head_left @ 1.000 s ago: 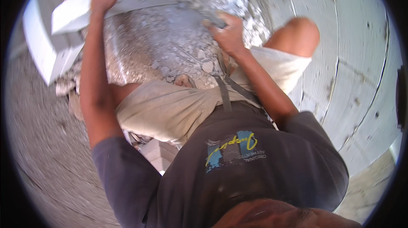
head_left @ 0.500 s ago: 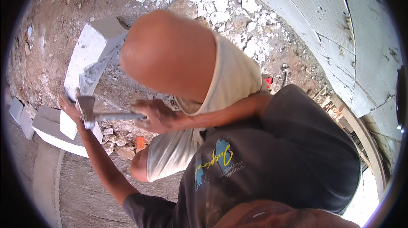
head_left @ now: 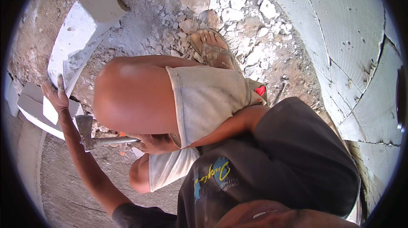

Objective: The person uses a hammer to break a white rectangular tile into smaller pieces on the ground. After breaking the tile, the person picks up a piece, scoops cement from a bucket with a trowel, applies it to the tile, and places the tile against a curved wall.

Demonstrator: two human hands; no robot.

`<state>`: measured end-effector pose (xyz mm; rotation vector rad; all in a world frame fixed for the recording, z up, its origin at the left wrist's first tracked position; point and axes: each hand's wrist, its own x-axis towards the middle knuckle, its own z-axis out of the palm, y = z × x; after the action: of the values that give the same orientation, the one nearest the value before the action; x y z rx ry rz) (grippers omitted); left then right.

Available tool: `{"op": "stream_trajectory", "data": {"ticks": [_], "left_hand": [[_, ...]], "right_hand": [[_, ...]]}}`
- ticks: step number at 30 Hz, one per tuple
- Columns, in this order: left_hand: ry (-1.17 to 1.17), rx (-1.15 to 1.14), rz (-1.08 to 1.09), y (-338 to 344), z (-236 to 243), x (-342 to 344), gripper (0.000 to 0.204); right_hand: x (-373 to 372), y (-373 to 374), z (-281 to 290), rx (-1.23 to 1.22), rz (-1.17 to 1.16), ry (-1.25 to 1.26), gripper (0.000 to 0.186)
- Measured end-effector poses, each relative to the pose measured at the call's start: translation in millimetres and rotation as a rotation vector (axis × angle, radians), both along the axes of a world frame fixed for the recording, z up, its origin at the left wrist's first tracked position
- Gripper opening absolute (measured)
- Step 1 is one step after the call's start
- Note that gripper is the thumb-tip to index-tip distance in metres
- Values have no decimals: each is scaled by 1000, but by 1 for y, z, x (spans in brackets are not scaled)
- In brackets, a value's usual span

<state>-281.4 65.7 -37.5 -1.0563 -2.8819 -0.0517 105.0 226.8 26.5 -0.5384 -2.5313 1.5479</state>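
A long white building block (head_left: pixel 70 36) lies on the dirt at the left, with a rough, chipped patch along its inner side. My left hand (head_left: pixel 57 94) grips its near end, thumb on the face toward me and fingers round the outer edge. In my right hand (head_left: pixel 157 143) is the grey handle of a hatchet (head_left: pixel 86 132). The hatchet's head hangs beside my left forearm, apart from the block. My bent knee (head_left: pixel 127 94) is between the block and my right arm, and the right hand is partly hidden below it.
Other white blocks (head_left: pixel 34 102) lie beyond my left forearm. White chips and rubble (head_left: pixel 231 13) are scattered at the far middle, around my sandalled foot (head_left: pixel 212 45). A grey block wall (head_left: pixel 340 36) rises along the right. Rough paving (head_left: pixel 72 185) lies at the lower left.
The hatchet and my right hand have dropped back toward me, away from the block. The left hand stays on the block's near end. The view has shifted, bringing my foot into sight.
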Motion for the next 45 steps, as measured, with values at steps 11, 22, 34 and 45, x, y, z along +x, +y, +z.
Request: {"op": "stream_trajectory", "data": {"ticks": [11, 22, 34, 45], "left_hand": [[-151, -40, -21, 7, 14, 19, 64], [-340, -117, 64, 19, 39, 19, 67], [-437, -296, 207, 60, 84, 46, 67], [-939, 57, 864, 69, 173, 158, 56]], "right_hand": [[6, 3, 61, -147, 394, -17, 43], [1, 10, 93, -194, 558, -32, 41], [-16, 30, 86, -185, 660, -101, 42], [-37, 52, 72, 131, 827, 10, 44]]}}
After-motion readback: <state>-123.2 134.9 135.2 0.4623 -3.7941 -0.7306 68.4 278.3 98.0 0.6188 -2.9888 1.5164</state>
